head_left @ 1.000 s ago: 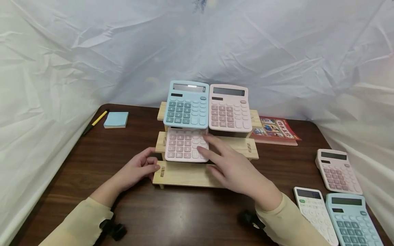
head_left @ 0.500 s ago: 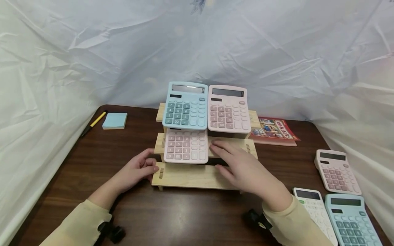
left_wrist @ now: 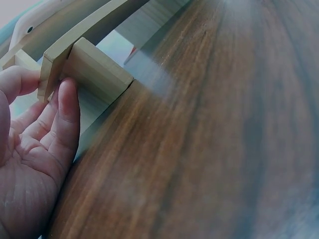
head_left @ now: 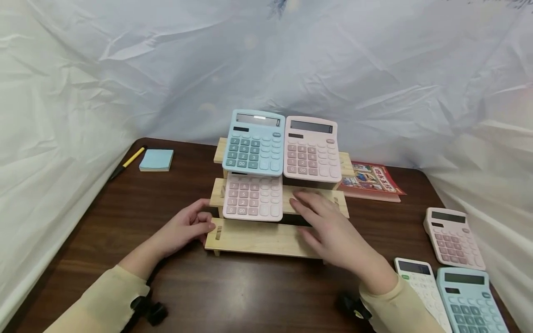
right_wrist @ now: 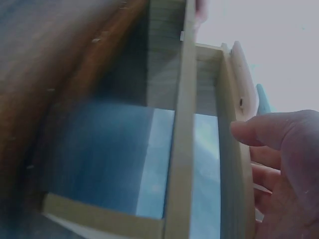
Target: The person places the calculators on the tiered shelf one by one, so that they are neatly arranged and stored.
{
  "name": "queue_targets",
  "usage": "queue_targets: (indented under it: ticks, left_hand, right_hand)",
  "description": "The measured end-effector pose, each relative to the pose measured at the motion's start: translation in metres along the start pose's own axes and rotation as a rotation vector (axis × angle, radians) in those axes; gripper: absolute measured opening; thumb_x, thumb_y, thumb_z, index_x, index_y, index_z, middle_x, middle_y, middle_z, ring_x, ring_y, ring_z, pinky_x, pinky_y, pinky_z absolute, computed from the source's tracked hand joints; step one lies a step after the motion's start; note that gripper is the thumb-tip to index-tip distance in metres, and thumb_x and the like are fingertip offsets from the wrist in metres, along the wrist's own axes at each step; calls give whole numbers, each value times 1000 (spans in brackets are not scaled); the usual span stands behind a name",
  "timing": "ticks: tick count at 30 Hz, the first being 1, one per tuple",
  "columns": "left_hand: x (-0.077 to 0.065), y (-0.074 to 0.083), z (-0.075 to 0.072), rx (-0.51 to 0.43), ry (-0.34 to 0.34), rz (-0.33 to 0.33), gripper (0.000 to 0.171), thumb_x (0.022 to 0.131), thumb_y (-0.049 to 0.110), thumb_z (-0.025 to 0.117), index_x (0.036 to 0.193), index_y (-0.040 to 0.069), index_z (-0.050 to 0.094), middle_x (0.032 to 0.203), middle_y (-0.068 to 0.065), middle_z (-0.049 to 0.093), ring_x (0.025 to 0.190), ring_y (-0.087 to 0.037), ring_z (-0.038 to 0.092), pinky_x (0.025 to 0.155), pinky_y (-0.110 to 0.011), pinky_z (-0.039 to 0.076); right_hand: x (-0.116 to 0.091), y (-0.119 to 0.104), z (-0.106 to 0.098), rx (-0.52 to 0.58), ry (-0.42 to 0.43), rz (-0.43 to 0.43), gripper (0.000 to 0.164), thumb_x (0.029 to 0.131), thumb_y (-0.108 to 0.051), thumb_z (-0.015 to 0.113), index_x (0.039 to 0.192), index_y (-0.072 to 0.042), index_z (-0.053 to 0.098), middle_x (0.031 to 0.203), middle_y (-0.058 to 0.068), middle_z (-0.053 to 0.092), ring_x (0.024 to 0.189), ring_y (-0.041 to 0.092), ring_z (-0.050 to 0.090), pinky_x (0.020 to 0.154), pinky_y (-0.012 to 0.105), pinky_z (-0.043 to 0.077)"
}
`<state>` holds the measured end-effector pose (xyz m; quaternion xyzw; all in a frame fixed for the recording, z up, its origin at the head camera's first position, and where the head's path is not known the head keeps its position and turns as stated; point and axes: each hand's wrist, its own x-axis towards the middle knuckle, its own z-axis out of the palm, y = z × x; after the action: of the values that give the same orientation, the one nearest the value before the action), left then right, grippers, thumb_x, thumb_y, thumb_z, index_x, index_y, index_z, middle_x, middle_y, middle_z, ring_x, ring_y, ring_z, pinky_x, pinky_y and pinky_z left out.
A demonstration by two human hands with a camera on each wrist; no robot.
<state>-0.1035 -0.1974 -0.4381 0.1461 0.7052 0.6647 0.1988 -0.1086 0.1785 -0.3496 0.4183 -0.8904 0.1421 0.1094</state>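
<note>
A three-step wooden rack stands on the table. My left hand pinches the left end of its bottom step; in the left wrist view, thumb and fingers of that hand meet around the plank end. On the middle step, at left, lies a pink calculator, its upper part hidden. A blue calculator and another pink calculator sit side by side on the top step. My right hand is over the middle step's right half, apart from the calculator, fingers loosely extended and the thumb near the plank's front edge.
At the right lie a pink calculator, a white calculator and a blue calculator. A red booklet is behind the rack. Blue sticky notes and a yellow-black pen lie at left. White sheeting encloses the table.
My right hand has come off the middle step's pink calculator and moved right along that step. The left hand keeps its place on the bottom step.
</note>
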Motion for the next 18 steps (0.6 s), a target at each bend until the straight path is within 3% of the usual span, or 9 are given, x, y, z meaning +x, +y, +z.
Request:
queue_targets:
  ticks: [12, 18]
  left_hand:
    - [6, 0, -1, 2, -20, -3, 50, 96, 14, 62, 138, 12, 36, 91, -22, 60, 73, -31, 63, 63, -46, 55]
    - [2, 0, 0, -3, 0, -24, 52, 95, 16, 63, 139, 13, 35, 93, -23, 61, 76, -33, 64, 65, -46, 56]
  right_hand:
    - [-34, 20, -8, -66, 41, 87, 68, 85, -21, 71, 146, -11, 43, 149, 11, 39, 137, 29, 36, 113, 51, 21]
    - [-48, 25, -9, -52, 47, 126, 73, 84, -19, 72, 149, -12, 38, 154, 10, 32, 141, 32, 29, 111, 48, 26]
